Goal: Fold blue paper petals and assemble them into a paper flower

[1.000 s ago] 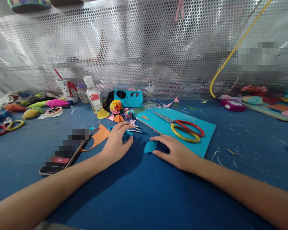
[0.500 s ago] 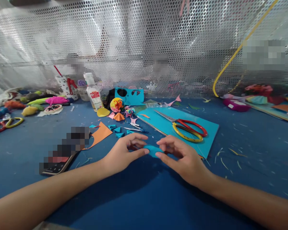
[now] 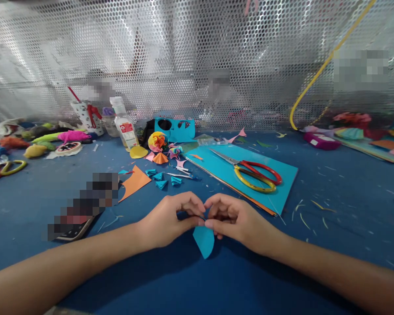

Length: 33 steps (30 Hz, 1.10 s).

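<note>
A small teal paper piece (image 3: 204,239) hangs point down just above the blue table (image 3: 197,280). My left hand (image 3: 170,218) and my right hand (image 3: 233,218) meet at its top edge, fingertips pinched together on it. Behind them lie red and yellow scissors (image 3: 254,174) on a teal paper sheet (image 3: 282,183). Several small folded teal cones (image 3: 160,179) sit beyond my left hand.
A phone (image 3: 82,208) and an orange paper scrap (image 3: 134,181) lie to the left. A glue bottle (image 3: 124,127), a cup (image 3: 87,116), paper flowers (image 3: 159,142) and a cut teal card (image 3: 174,129) stand before the perforated metal screen (image 3: 197,65). Paper slivers litter the right side.
Both hands drew toward me and came together. The teal piece, flat on the table before, is now lifted and pinched between both hands, hanging down.
</note>
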Each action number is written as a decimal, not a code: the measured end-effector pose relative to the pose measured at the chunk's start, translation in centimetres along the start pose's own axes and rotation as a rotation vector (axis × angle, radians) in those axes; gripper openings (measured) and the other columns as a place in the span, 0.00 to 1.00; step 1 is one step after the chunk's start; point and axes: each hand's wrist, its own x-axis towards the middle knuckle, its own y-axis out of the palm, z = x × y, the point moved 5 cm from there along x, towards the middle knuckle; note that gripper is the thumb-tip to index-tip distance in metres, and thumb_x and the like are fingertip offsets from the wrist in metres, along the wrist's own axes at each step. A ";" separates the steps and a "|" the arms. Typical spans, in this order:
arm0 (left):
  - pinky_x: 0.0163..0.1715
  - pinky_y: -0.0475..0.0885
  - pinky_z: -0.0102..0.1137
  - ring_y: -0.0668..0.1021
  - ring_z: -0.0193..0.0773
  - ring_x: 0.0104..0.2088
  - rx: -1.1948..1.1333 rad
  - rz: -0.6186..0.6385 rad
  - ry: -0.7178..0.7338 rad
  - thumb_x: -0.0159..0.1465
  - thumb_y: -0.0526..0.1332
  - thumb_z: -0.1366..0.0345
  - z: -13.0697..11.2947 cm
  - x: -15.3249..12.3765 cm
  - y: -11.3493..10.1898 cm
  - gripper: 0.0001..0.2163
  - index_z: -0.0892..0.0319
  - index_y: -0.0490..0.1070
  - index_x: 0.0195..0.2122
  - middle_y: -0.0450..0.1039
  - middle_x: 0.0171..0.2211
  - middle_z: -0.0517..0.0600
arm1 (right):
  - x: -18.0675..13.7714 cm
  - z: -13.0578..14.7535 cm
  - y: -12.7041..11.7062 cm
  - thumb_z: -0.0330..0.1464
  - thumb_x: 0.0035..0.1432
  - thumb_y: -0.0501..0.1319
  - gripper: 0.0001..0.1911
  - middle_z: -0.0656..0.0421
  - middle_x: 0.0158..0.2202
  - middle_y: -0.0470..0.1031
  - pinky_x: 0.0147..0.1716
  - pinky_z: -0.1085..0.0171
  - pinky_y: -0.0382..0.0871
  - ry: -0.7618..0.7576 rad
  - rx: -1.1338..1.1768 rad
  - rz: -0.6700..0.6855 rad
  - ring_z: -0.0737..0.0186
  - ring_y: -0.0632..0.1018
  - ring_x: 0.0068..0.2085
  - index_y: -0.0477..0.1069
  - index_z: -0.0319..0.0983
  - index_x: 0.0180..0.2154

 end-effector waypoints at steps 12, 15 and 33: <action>0.32 0.69 0.27 0.75 0.31 0.30 -0.140 -0.034 -0.104 0.55 0.62 0.70 0.5 0.6 -0.3 0.07 0.61 0.64 0.33 0.72 0.27 0.46 | -0.2 0.7 -1.1 0.33 0.54 0.59 0.08 0.60 0.31 0.74 0.32 0.66 0.70 -0.134 -0.262 -0.124 0.65 0.75 0.32 0.67 0.39 0.38; 0.31 0.69 0.27 0.75 0.32 0.29 -0.067 0.024 -0.128 0.54 0.61 0.71 0.7 0.4 0.1 0.08 0.61 0.64 0.34 0.73 0.27 0.47 | -0.1 0.4 -0.8 0.35 0.55 0.58 0.06 0.62 0.26 0.72 0.26 0.68 0.67 -0.118 -0.376 -0.052 0.68 0.72 0.27 0.69 0.39 0.33; 0.33 0.68 0.27 0.75 0.35 0.31 0.577 0.170 0.072 0.57 0.61 0.64 -0.1 0.0 -0.1 0.08 0.56 0.77 0.35 0.71 0.33 0.50 | -0.2 0.9 -0.8 0.32 0.56 0.58 0.09 0.56 0.38 0.70 0.39 0.64 0.67 -0.392 -0.790 0.100 0.63 0.72 0.38 0.74 0.42 0.38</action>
